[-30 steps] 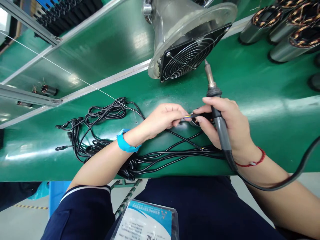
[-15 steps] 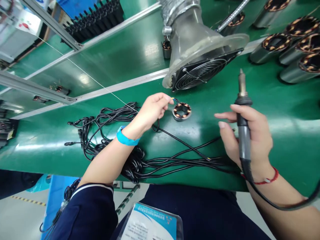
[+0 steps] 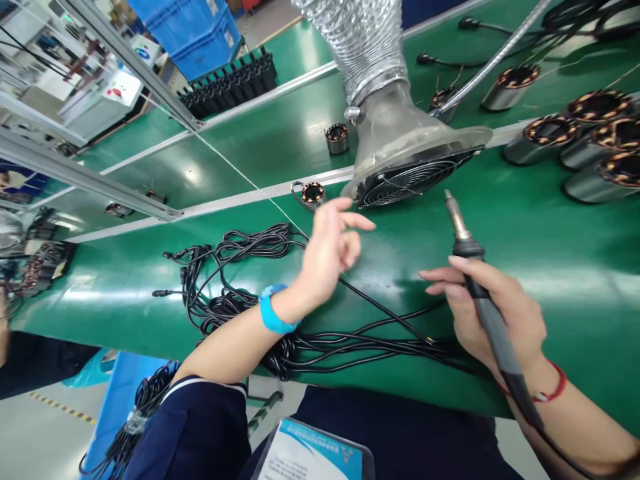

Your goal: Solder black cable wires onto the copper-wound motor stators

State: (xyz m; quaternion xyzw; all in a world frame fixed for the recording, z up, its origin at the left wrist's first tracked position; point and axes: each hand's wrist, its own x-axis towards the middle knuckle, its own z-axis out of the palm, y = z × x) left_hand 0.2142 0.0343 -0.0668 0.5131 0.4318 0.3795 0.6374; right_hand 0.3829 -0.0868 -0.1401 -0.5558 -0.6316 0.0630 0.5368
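Observation:
My left hand (image 3: 333, 245) hovers over the green bench with fingers spread and nothing in it; a blue band wraps its wrist. Just beyond its fingertips a small wound stator (image 3: 313, 193) lies by the metal rail (image 3: 240, 198). My right hand (image 3: 493, 311) is closed round the grey handle of a soldering iron (image 3: 467, 261), tip pointing up toward the fume extractor fan (image 3: 410, 179). A tangle of black cables (image 3: 235, 293) lies under my left forearm and runs right beneath my right hand.
A ribbed silver duct (image 3: 367, 47) feeds the extractor hood. Several wound motor stators (image 3: 595, 143) stand at the right, another stator (image 3: 337, 138) sits on the far belt. Blue crates (image 3: 200, 30) and a black parts rack (image 3: 230, 83) are at the back. A badge (image 3: 310, 457) hangs at my lap.
My left hand let go of the wire and stator and opened; the stator now lies farther away by the rail. My right hand kept the iron and drew back slightly.

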